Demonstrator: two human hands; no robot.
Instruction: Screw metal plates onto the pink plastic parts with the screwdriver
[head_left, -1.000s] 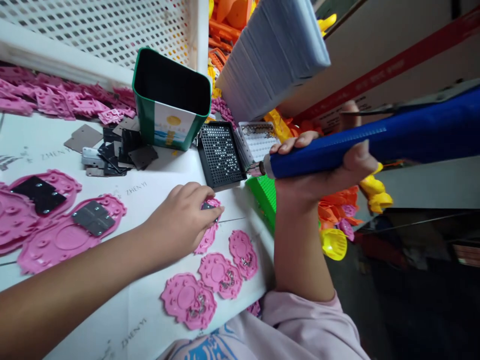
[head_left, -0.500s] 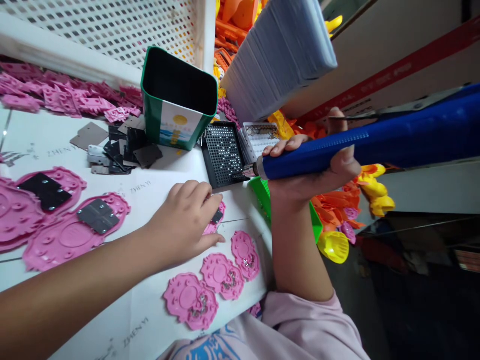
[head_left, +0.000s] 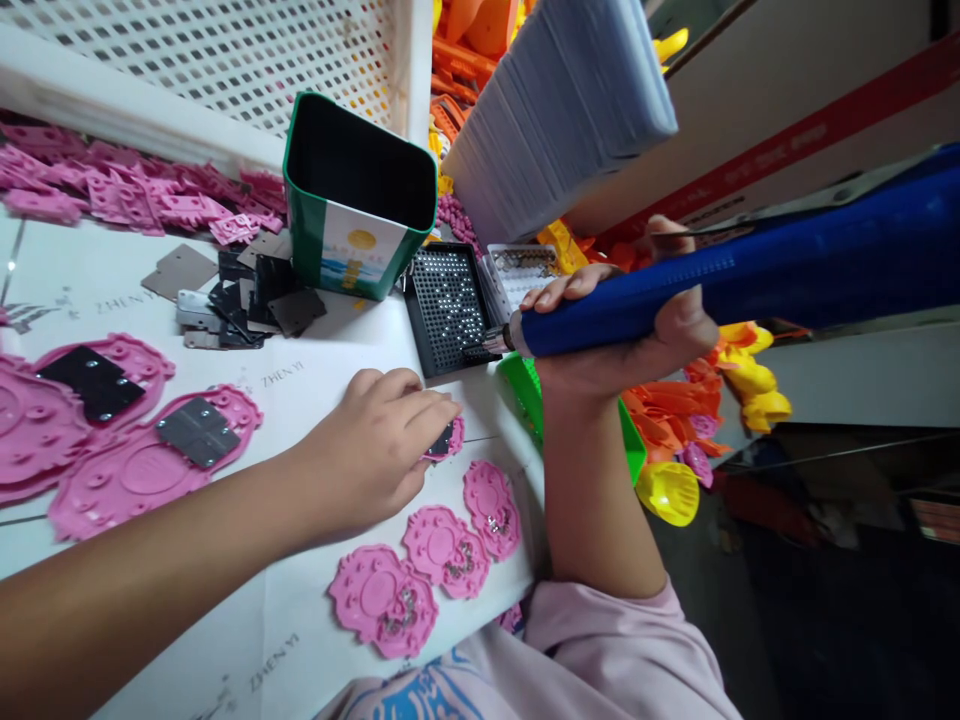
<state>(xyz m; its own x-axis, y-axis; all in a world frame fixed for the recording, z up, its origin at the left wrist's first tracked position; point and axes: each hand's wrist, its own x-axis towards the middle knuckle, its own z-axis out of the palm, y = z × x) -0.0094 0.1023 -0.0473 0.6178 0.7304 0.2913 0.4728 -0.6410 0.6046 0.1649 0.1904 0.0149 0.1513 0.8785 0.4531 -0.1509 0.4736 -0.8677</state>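
Note:
My left hand (head_left: 375, 440) is closed over a pink plastic shell (head_left: 456, 441) with a dark plate on it, hiding most of the piece against the table. A blue electric screwdriver (head_left: 750, 275) is gripped in my right hand (head_left: 600, 370), its metal tip pointing left over the near right edge of a black perforated screw tray (head_left: 442, 310). Silvery screws fill many of the tray's holes. Three pink shells (head_left: 382, 600) holding small metal parts lie in a row below my left hand.
Larger pink shells with screwed-on plates (head_left: 157, 440) lie at left. Behind them are loose dark plates (head_left: 255, 295), a green tin (head_left: 360, 245) and a white perforated crate (head_left: 225, 60). A green basket (head_left: 525, 395) and a stack of clear sheets (head_left: 559, 100) stand near the screw tray.
The screwdriver's tip has shifted left onto the screw tray's edge. My left fingers lifted and spread over the pink shell, then closed on it again; the shell has turned and moved slightly right.

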